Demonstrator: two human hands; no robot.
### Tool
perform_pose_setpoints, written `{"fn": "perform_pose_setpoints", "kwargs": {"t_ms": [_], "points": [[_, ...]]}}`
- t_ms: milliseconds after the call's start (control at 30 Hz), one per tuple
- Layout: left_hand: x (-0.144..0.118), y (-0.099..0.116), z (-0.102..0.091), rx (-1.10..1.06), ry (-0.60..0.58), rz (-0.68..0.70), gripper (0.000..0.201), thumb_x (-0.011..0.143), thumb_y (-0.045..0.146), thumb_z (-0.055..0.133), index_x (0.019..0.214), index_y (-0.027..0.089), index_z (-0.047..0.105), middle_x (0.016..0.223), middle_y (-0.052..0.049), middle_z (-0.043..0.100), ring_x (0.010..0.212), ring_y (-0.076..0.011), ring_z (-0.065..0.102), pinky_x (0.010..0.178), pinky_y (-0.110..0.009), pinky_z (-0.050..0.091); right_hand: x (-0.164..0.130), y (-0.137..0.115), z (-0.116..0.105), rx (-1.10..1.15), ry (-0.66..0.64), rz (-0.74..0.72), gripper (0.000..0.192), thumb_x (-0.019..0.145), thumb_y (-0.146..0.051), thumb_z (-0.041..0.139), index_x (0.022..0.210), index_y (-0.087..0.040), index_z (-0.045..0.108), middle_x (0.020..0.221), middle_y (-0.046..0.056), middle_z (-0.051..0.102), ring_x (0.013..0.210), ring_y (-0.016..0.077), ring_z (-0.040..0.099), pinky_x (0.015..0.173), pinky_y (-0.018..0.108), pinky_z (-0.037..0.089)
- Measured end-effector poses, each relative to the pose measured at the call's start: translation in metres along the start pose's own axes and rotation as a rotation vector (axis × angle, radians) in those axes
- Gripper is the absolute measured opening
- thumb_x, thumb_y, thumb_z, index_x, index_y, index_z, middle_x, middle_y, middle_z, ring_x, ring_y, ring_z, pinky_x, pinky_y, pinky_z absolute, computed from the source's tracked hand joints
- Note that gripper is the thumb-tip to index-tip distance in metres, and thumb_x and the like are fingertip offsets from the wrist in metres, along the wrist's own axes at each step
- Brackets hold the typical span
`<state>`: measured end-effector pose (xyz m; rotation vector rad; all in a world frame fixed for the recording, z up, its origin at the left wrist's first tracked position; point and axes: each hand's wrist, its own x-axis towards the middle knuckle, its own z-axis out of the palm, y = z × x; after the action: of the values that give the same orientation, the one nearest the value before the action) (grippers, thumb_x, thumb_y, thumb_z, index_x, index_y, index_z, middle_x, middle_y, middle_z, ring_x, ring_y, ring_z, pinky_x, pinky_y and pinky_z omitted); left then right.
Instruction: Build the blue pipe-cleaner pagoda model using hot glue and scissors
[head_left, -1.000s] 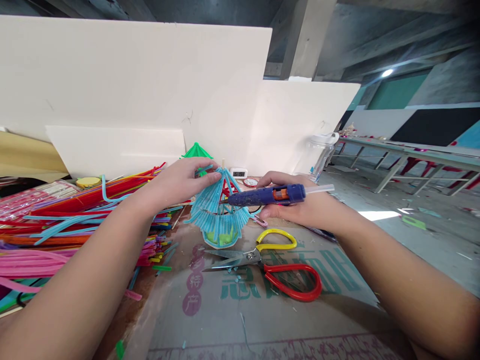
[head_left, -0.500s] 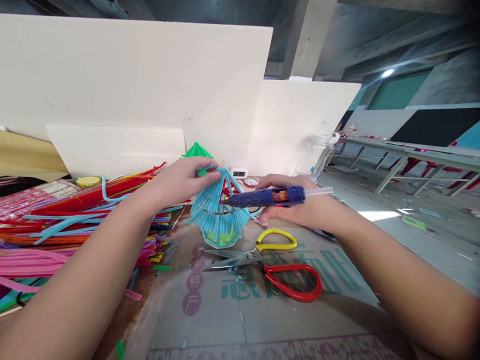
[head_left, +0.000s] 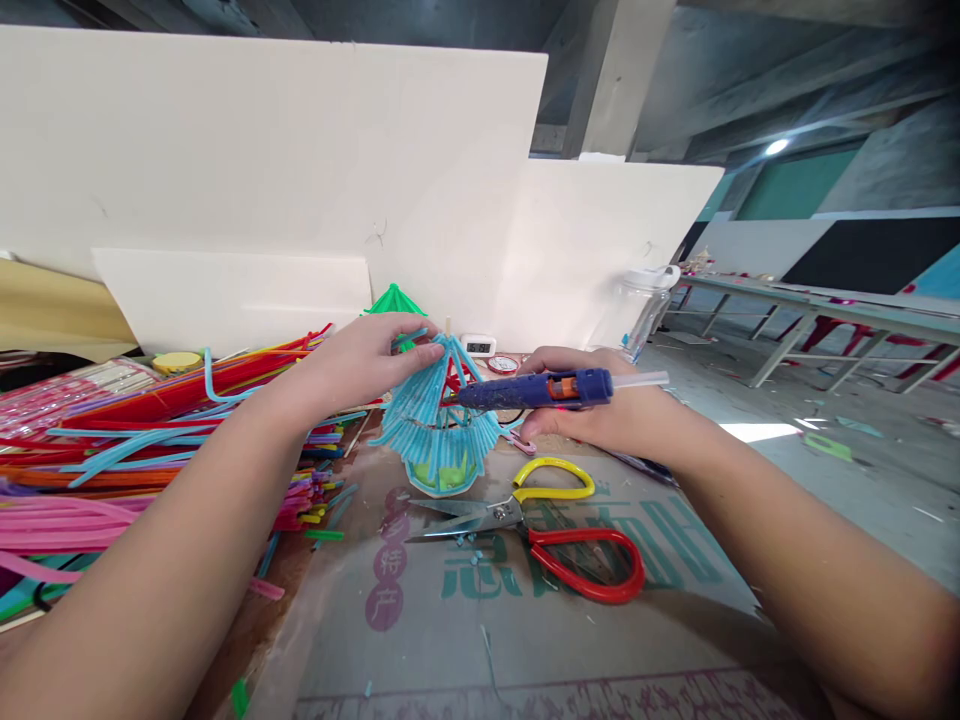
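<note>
A small tiered pavilion model (head_left: 435, 430), built of light blue pipe cleaners over a red frame, stands in the middle of the table. My left hand (head_left: 379, 355) is closed on the upper left slope of its roof, thumb and fingers near the peak. In my right hand (head_left: 577, 415) is a dark blue glue gun (head_left: 536, 390), held sideways with a clear glue stick out of its back end. The gun's nozzle points left and meets the open, red-framed side of the roof. Scissors (head_left: 510, 515) with one yellow and one red handle lie open just in front.
Bundles of coloured pipe cleaners (head_left: 172, 450) cover the left side. Behind the model are a green roof-shaped piece (head_left: 394, 300), a small digital display (head_left: 478, 345) and white boards (head_left: 262, 160). A clear plastic jug (head_left: 637, 310) stands at the right edge.
The glue gun and my right hand have shifted very slightly. My left hand keeps its hold on the roof, and everything else looks the same.
</note>
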<state>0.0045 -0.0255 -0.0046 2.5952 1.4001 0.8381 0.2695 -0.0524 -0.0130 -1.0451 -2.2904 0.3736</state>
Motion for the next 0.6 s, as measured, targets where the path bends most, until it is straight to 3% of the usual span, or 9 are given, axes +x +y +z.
{"fn": "perform_pose_setpoints", "kwargs": {"t_ms": [333,600], "points": [[-0.0001,0.0000,-0.0008,0.009,-0.003,-0.014,0.041,0.091,0.053,0.044,0.106,0.023,0.066,0.097,-0.003,0.069,0.081,-0.0205,0.059,0.068,-0.031,0.040,-0.0001,-0.0044,-0.0012,-0.016,-0.036,0.011,0.046,0.068,-0.051,0.078,0.097,-0.017,0.069,0.073,0.002,0.068,0.060,0.0143,0.059,0.054,0.024,0.043],[0.0006,-0.0008,-0.0006,-0.015,-0.007,-0.002,0.043,0.090,0.054,0.044,0.110,0.023,0.066,0.106,-0.004,0.070,0.089,-0.0225,0.061,0.075,-0.034,0.043,-0.0005,0.0018,-0.0042,-0.006,0.006,-0.097,0.041,0.072,-0.052,0.076,0.094,-0.019,0.068,0.073,0.001,0.067,0.063,0.0144,0.057,0.057,0.025,0.042]]}}
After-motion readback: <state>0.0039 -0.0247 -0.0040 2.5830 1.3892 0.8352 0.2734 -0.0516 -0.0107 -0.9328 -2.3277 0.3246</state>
